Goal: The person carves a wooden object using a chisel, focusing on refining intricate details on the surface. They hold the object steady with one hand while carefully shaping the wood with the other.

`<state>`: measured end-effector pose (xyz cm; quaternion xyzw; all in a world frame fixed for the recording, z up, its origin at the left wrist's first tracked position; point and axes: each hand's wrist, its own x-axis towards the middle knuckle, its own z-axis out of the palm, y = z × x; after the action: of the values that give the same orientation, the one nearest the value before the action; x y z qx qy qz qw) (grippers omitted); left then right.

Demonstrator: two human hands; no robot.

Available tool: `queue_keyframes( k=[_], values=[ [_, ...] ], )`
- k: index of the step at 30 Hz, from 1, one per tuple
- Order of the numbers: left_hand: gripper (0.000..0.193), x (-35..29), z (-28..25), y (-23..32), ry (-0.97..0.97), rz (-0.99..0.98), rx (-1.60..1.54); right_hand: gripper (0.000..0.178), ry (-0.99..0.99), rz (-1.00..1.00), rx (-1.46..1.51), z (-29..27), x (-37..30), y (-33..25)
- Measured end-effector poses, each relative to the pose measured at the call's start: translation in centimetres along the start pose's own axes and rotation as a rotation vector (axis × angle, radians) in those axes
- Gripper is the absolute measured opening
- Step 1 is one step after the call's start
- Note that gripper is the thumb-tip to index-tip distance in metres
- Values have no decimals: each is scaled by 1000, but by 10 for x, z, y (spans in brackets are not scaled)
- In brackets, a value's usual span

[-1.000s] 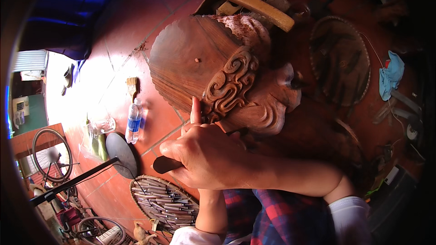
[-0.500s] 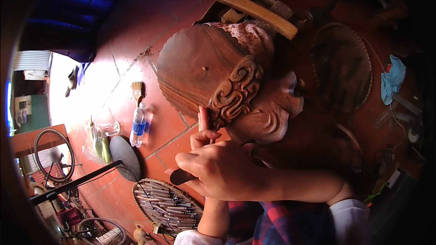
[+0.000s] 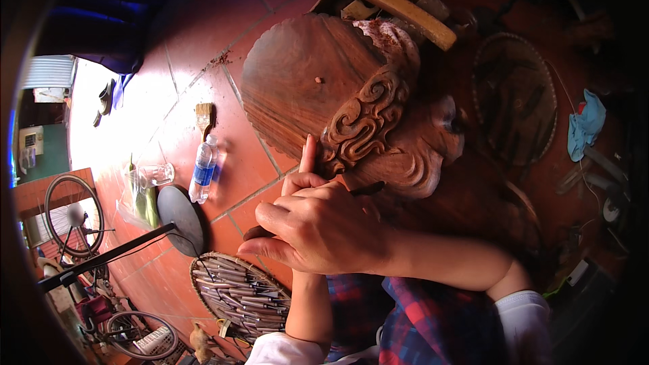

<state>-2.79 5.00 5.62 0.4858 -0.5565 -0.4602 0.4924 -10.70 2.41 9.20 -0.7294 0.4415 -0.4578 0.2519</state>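
My right hand (image 3: 324, 226) is closed round a dark-handled carving chisel (image 3: 255, 233); the handle's end sticks out by my thumb, and its cutting edge is hidden. Crossed beneath it, my left hand (image 3: 299, 181) is mostly covered. One left finger stretches onto the rim of a reddish-brown wood carving (image 3: 297, 74), another is bent, and what they grip cannot be seen. The carving has a smooth, scallop-edged face with a small chip on it, and a band of raised scrolls (image 3: 365, 125) beside my fingers. Wavy carved wood (image 3: 409, 162) lies below the scrolls.
A round basket of chisels (image 3: 236, 297) sits at lower left, near a dark round stand base (image 3: 181, 220). A water bottle (image 3: 203, 170), a brush (image 3: 204, 118) and a glass jar (image 3: 157, 174) are on the tiles. A curved wooden bar (image 3: 385, 5) lies beyond the carving.
The whole view has shifted slightly, with the carving now farther right and up. My right hand has turned a little, its thumb now along the handle, and a dark shaft shows beyond its knuckles.
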Motion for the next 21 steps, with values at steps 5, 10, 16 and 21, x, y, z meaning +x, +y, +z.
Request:
queue_keyframes(
  k=[5,10,16,21],
  values=[
    [38,-7,-3,3,16,-3,9,57,-2,18,-57,-13,-5,-16],
    [38,-5,2,-1,10,-15,-20,57,9,-33,89,-16,-1,-1],
    [37,-7,7,2,6,0,-4,55,2,20,75,-24,-5,-3],
    [37,0,-2,2,-6,-13,-15,56,118,-77,152,-10,1,-1]
  ],
)
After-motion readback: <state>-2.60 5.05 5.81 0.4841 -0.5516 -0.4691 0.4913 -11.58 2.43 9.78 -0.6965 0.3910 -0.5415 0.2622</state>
